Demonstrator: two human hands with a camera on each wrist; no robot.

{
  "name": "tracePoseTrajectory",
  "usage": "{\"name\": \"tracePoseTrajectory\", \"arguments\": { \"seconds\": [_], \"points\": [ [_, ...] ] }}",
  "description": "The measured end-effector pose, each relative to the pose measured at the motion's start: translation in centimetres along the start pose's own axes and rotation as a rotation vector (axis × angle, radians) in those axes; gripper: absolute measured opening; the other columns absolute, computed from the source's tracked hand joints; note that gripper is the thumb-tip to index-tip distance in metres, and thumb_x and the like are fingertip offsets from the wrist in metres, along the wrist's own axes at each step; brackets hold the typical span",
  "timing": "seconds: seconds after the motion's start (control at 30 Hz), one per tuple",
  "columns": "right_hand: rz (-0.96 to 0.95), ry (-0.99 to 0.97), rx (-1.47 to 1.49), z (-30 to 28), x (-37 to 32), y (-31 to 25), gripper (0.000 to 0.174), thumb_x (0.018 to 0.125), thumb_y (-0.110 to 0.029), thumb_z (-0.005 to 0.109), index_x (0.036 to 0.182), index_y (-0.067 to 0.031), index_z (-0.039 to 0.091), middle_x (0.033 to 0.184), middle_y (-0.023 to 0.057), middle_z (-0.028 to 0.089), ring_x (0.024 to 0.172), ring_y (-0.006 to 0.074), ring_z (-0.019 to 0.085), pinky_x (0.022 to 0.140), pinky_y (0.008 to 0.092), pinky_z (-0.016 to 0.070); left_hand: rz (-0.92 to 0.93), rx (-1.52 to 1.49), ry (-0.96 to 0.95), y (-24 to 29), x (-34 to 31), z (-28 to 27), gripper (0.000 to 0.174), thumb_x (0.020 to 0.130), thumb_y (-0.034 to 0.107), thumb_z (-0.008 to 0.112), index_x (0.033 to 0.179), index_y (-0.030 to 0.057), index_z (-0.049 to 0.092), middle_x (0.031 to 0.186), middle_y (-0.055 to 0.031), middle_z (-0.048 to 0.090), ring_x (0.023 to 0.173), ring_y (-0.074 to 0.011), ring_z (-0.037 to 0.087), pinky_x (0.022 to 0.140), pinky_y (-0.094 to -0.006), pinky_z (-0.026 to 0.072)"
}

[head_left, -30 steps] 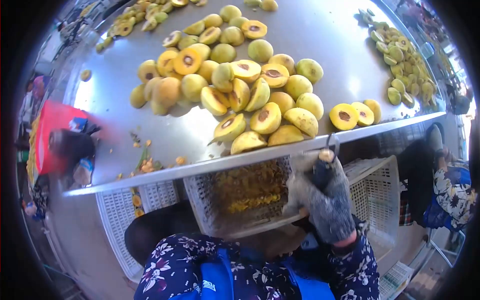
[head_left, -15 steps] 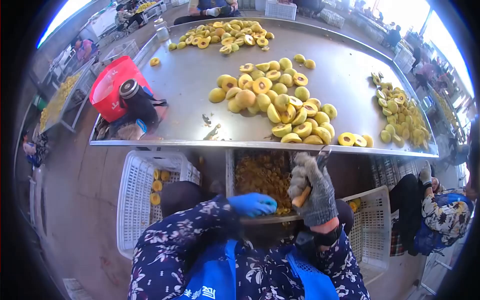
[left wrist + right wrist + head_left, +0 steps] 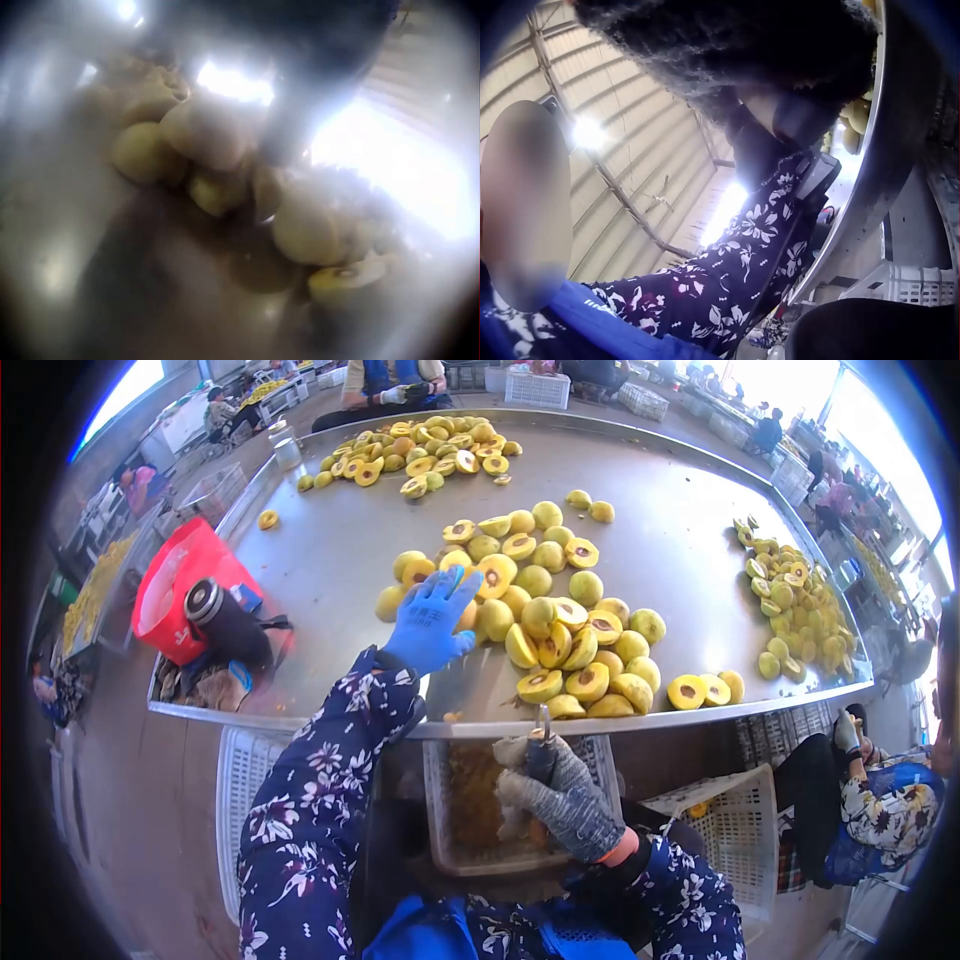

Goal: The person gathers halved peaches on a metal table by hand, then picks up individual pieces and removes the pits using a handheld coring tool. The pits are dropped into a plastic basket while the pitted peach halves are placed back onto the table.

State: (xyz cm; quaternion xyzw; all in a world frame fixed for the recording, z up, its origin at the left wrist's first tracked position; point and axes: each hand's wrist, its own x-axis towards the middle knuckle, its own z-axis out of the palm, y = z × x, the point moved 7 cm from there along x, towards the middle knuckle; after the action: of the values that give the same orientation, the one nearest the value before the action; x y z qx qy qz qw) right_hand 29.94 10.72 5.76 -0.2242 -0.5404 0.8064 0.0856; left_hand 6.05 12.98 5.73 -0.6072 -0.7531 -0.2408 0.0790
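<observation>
A pile of yellow peaches (image 3: 535,585), many cut in half with the pits showing, lies on the metal table (image 3: 690,560). My left hand (image 3: 432,625), in a blue glove, reaches over the pile's left side, fingers extended and touching the fruit. Blurred peaches (image 3: 217,142) fill the left wrist view. In a grey knit glove, my right hand (image 3: 565,800) grips a pitting tool (image 3: 542,745) with a dark handle and a narrow metal tip, just below the table's front edge. The right wrist view shows that glove (image 3: 735,45) only as a dark shape.
Below the edge stands a crate (image 3: 440,830) with scraps, with white crates (image 3: 245,780) on either side. A red bag (image 3: 180,595) and a black flask (image 3: 228,622) occupy the table's left corner. More peach piles (image 3: 790,600) lie right and at the back. A person (image 3: 395,385) sits opposite.
My left hand has gone from above the scrap crate up and forward onto the peach pile. The right hand, still holding the tool, has shifted left. The head view has moved too.
</observation>
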Motion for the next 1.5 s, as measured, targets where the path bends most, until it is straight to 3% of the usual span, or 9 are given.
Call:
{"name": "tracePoseTrajectory", "arguments": {
  "seconds": [0.07, 0.27, 0.37, 0.4, 0.47, 0.53, 0.63, 1.4, 1.5],
  "points": [
    [-0.015, 0.021, 0.036, -1.3, 0.7, 0.2, 0.03, 0.088, -0.008, 0.062, 0.114, -0.0013, 0.05, 0.083, 0.0066, 0.057, 0.063, 0.0175, 0.062, 0.055, 0.0313, 0.0555, -0.052, 0.052, -0.327, -1.2, 0.9, 3.4, 0.079, 0.072, 0.021, 0.07, 0.143, 0.0158, 0.037, 0.144, -0.0196, 0.038, 0.131, -0.039, 0.036, 0.11, -0.0481, 0.0276],
    [0.022, 0.107, 0.168, -4.3, 0.9, 0.6, 0.03, 0.086, -0.006, 0.063, 0.112, -0.0009, 0.051, 0.076, 0.0064, 0.058, 0.057, 0.0166, 0.061, 0.052, 0.0289, 0.0536, 0.04, 0.239, -0.169, -1.7, 0.7, 4.6, 0.07, 0.069, 0.013, 0.07, 0.135, 0.0151, 0.046, 0.133, -0.0149, 0.049, 0.123, -0.0343, 0.046, 0.103, -0.0485, 0.0356],
    [-0.047, 0.205, 0.148, -5.2, 0.8, -0.7, 0.032, 0.085, -0.007, 0.065, 0.113, -0.0022, 0.051, 0.075, 0.0041, 0.059, 0.054, 0.0133, 0.059, 0.047, 0.0239, 0.0495, -0.22, -0.533, 0.086, -2.6, -0.4, 1.8, 0.04, 0.081, 0.02, 0.069, 0.116, 0.0054, 0.059, 0.107, -0.0131, 0.063, 0.104, -0.0284, 0.06, 0.091, -0.0422, 0.0486],
    [-0.037, 0.197, 0.161, -5.4, 1.0, -0.4, 0.032, 0.085, -0.007, 0.065, 0.113, -0.0022, 0.051, 0.075, 0.0041, 0.059, 0.054, 0.0133, 0.059, 0.047, 0.0239, 0.0495, -0.23, -0.522, 0.076, -1.3, -1.0, 0.7, 0.04, 0.081, 0.02, 0.069, 0.116, 0.0054, 0.059, 0.107, -0.0131, 0.063, 0.104, -0.0284, 0.06, 0.091, -0.0422, 0.0486],
    [-0.113, 0.175, -0.261, -5.5, 1.6, -0.4, 0.033, 0.086, -0.011, 0.066, 0.113, -0.0036, 0.051, 0.075, 0.0028, 0.059, 0.057, 0.0113, 0.061, 0.046, 0.0214, 0.0468, -0.729, -1.6, 0.072, 0.2, -3.8, 1.5, 0.035, 0.087, 0.018, 0.064, 0.118, 0.0033, 0.057, 0.111, -0.011, 0.062, 0.105, -0.0244, 0.061, 0.091, -0.0413, 0.0504],
    [-0.073, 0.143, -0.323, -4.4, 1.5, -0.3, 0.036, 0.085, -0.015, 0.069, 0.114, -0.0036, 0.051, 0.077, 0.0065, 0.062, 0.063, 0.0168, 0.064, 0.052, 0.0266, 0.049, -0.784, -1.912, 0.113, 2.7, -6.2, 1.8, 0.046, 0.091, 0.029, 0.06, 0.125, -0.0009, 0.051, 0.114, -0.0136, 0.063, 0.103, -0.0261, 0.063, 0.089, -0.0422, 0.0533],
    [-0.336, 0.178, -0.663, -2.9, 2.0, -0.5, 0.042, 0.081, -0.026, 0.073, 0.11, -0.0039, 0.054, 0.09, 0.0207, 0.066, 0.086, 0.0424, 0.062, 0.071, 0.046, 0.0504, -0.85, -1.953, 0.114, 5.6, -8.6, 2.4, 0.051, 0.09, 0.035, 0.059, 0.126, -0.0013, 0.05, 0.115, -0.0167, 0.062, 0.104, -0.0278, 0.062, 0.089, -0.0431, 0.0529],
    [-0.316, 0.232, -0.716, -1.9, 3.5, 3.1, 0.026, 0.087, -0.021, 0.061, 0.102, -0.0038, 0.047, 0.081, 0.0242, 0.063, 0.078, 0.0453, 0.061, 0.065, 0.0526, 0.0472, -0.557, -1.716, 0.356, 10.1, -8.6, 1.9, 0.038, 0.096, 0.029, 0.052, 0.12, -0.0007, 0.052, 0.11, -0.0148, 0.059, 0.097, -0.0242, 0.061, 0.086, -0.0373, 0.0526],
    [-0.275, 0.193, -0.693, -2.0, 3.6, 3.6, 0.036, 0.085, -0.012, 0.064, 0.116, -0.0059, 0.049, 0.091, 0.0214, 0.064, 0.088, 0.0438, 0.062, 0.072, 0.0478, 0.051, -0.529, -1.674, 0.348, 10.2, -8.6, 2.0, 0.036, 0.096, 0.027, 0.053, 0.119, -0.0002, 0.052, 0.109, -0.0144, 0.059, 0.096, -0.0239, 0.062, 0.085, -0.0373, 0.0534]
  ]
}}
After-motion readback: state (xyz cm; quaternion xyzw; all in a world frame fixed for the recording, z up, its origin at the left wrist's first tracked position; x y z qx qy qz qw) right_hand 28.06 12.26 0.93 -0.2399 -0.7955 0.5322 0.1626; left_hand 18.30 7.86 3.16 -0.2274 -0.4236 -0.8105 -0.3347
